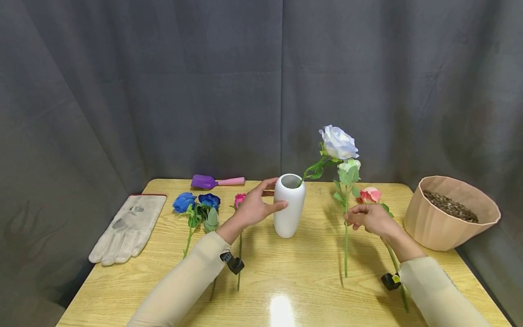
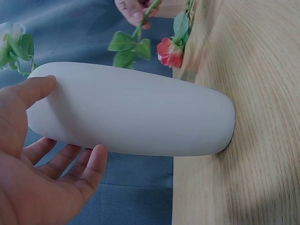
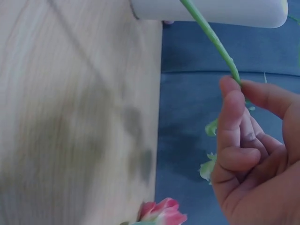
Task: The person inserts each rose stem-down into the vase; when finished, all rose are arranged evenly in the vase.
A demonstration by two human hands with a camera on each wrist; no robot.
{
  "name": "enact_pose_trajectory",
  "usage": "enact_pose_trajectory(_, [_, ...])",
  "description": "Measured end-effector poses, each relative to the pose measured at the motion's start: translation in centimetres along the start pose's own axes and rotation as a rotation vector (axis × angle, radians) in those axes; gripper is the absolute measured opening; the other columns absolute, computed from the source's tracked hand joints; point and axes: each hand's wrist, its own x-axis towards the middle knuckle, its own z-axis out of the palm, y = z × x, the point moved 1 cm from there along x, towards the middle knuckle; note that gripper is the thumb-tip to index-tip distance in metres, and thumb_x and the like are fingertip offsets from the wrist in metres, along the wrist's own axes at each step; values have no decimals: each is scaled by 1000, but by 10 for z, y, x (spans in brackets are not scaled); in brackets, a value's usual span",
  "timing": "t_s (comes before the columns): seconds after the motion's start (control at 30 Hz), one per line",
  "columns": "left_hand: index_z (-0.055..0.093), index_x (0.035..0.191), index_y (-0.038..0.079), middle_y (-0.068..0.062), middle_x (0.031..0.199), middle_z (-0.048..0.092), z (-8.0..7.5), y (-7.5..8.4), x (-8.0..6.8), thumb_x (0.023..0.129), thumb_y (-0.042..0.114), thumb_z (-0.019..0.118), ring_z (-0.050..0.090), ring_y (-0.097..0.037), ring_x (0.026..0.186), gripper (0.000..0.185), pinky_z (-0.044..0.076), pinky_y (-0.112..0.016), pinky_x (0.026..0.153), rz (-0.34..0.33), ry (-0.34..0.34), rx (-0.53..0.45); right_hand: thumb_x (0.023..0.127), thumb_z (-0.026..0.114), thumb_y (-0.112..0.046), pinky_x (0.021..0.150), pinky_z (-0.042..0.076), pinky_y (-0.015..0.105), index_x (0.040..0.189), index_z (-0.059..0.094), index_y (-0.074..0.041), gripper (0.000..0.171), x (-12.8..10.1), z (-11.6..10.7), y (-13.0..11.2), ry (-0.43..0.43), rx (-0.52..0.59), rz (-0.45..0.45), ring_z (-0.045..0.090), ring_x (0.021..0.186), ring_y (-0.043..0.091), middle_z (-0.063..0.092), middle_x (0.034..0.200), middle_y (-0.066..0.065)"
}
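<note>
While steadying the white vase [image 1: 288, 206] with the left hand [image 1: 254, 206], keep thumb and fingers spread round its side, touching but not clamped; left wrist view shows thumb on top, fingers loosely cupped beneath. Vase upright near mid-desk [image 1: 286, 272], one pale blue rose [image 1: 338, 142] already leaning out of its mouth to the right. Right hand [image 1: 369, 219] pinching the stem of a white bud flower [image 1: 348, 165] between thumb and forefinger, stem held near upright just right of the vase, lower end down near the desk. Pink rose [image 1: 370, 195] lying behind that hand.

Judged best: lift stem clear of the rim, aim the cut end at the open side of the mouth away from the rose stem, lower straight. Keep pinch low enough to guide, high enough to clear the rim. Brace vase against tipping.
</note>
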Motion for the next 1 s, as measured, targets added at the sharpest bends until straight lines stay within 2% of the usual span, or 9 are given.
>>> enact_pose_trajectory(0.23, [42, 150, 21, -3, 141, 57, 0, -1, 1, 83, 42, 81, 58, -25, 129, 81, 53, -47, 100, 2, -1, 0, 96, 67, -30, 51, 38, 22, 119, 62, 4, 42, -2, -1, -15, 77, 72, -60, 63, 71, 6, 71, 79, -13])
enact_pose_trajectory(0.43, [43, 150, 20, -5, 140, 58, 0, -1, 1, 84, 39, 81, 59, -26, 128, 78, 53, -46, 100, 17, -1, -2, 97, 66, -33, 51, 41, 24, 117, 64, 3, 40, -4, -2, -29, 119, 81, -100, 63, 73, 9, 69, 82, -11])
enact_pose_trajectory(0.67, [44, 149, 19, -6, 138, 59, -1, 2, 0, 84, 37, 81, 60, -26, 127, 77, 54, -46, 99, 29, 0, -11, 97, 65, -38, 55, 44, 26, 117, 65, -3, 40, -5, -4, -41, 164, 99, -84, 64, 76, 9, 68, 90, -11])
enact_pose_trajectory(0.9, [45, 148, 20, -5, 138, 59, -1, 1, 0, 83, 38, 81, 60, -25, 127, 76, 54, -46, 99, 22, -2, -12, 96, 65, -42, 56, 42, 25, 119, 62, -5, 44, -6, -4, -48, 198, 171, -79, 64, 76, 6, 70, 83, -20])
enact_pose_trajectory(1.0, [45, 148, 20, -4, 138, 59, -1, 0, 0, 83, 38, 81, 60, -25, 127, 76, 54, -46, 99, 16, 3, -14, 96, 66, -41, 56, 42, 24, 115, 62, -8, 39, -5, -4, -51, 220, 211, -90, 64, 74, 5, 70, 81, -22])
